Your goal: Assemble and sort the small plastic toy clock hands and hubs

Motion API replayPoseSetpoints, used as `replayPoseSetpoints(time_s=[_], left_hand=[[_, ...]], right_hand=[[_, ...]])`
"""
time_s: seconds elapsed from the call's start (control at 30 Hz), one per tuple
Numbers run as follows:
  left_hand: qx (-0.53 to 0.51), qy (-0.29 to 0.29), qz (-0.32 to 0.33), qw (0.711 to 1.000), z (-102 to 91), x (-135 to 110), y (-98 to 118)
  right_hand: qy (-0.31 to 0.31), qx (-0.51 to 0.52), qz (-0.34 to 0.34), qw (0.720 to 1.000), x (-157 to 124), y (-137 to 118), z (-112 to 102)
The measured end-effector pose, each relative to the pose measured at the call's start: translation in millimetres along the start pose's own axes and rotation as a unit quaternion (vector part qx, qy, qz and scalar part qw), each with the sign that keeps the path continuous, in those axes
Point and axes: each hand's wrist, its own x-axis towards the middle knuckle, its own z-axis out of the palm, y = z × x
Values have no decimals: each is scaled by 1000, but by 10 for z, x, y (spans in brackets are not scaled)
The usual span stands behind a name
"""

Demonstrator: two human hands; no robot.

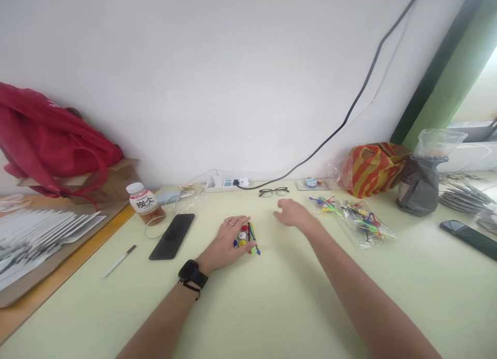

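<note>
My left hand (230, 241), with a ring and a dark watch (193, 273) on its wrist, lies around a small set of coloured plastic pieces. Thumb and fingers press at its edges. Round red, white, yellow and blue pieces (242, 236) show between them. Beside these, several thin coloured sticks (254, 238) lie close together, one with a blue arrow tip; the thumb crosses them. Over the table to the right, my right hand (292, 213) is closed with curled fingers, apart from the set. Whatever its fingertips may hold is hidden. Eyeglasses (274, 192) lie just behind it.
A phone (172, 237), a pen (119, 260) and a drink bottle (146, 204) stand or lie left. Bagged coloured pieces (368, 225) and loose ones (325, 204) lie right, before a striped bag (373, 167). A power strip (227, 184) sits by the wall.
</note>
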Motion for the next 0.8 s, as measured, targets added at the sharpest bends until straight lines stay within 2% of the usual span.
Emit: replayPoseSetpoints(time_s=[0.13,0.2,0.27,0.33,0.4,0.57,0.7,0.8], left_hand=[[-25,33,-11,999,6,13,41],[-35,66,-14,997,19,37,43],[-34,103,-19,994,29,62,37],[-17,130,-24,991,26,77,39],[12,125,-19,992,7,74,67],[75,14,30,997,-34,22,220],[78,-18,39,996,-22,4,277],[66,-22,30,997,-19,8,264]], right_hand=[[82,-74,110,988,112,603,-321],[81,-89,133,984,129,824,-382],[65,-97,135,984,136,941,-388],[44,-101,124,986,149,962,-370],[22,-95,97,990,168,923,-357],[0,-59,8,998,217,824,-392],[30,-57,26,998,254,875,-399],[21,-63,51,996,269,942,-347]])
